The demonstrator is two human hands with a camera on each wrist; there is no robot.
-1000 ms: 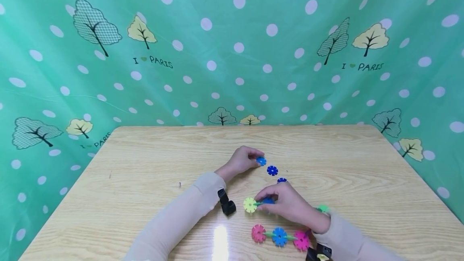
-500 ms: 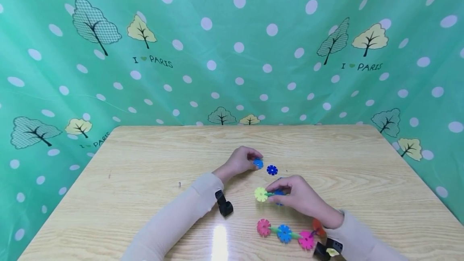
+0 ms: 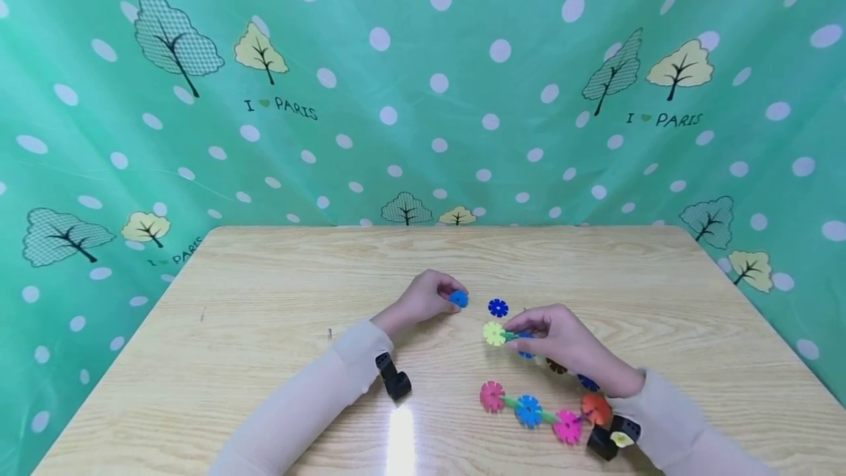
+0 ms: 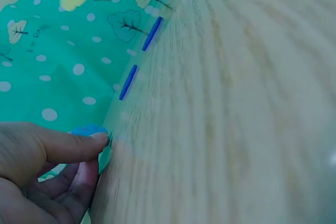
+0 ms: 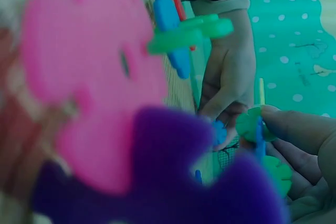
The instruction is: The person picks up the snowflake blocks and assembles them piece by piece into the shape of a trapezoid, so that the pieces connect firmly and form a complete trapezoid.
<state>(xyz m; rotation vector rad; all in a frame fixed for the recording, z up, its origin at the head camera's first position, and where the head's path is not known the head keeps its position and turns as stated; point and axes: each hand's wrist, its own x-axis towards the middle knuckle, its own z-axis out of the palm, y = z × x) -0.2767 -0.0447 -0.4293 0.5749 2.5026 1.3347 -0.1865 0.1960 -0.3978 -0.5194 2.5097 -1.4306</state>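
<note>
In the head view my left hand (image 3: 418, 305) pinches a blue notched plastic disc (image 3: 459, 298) between thumb and fingers. The same disc (image 4: 88, 129) shows in the left wrist view, partly covered by the thumb. My right hand (image 3: 570, 342) pinches a string of interlocking discs near its yellow disc (image 3: 493, 333) and blue disc (image 3: 526, 345). Green discs (image 5: 249, 124) stand crosswise there in the right wrist view. Between the two hands, a loose dark blue disc (image 3: 499, 307) lies flat on the table. The right hand and wrist hide some of the string.
Nearer the person hangs or lies a row with a pink disc (image 3: 492, 396), a magenta disc (image 3: 567, 426) and an orange disc (image 3: 595, 408); it seems joined to the held string. A polka-dot curtain (image 3: 423, 116) stands behind the wooden table (image 3: 297, 270).
My left hand has drawn the blue disc leftward, away from the loose dark blue one. My right hand has moved away from the person and rightward, and the string of discs has shifted with it.
</note>
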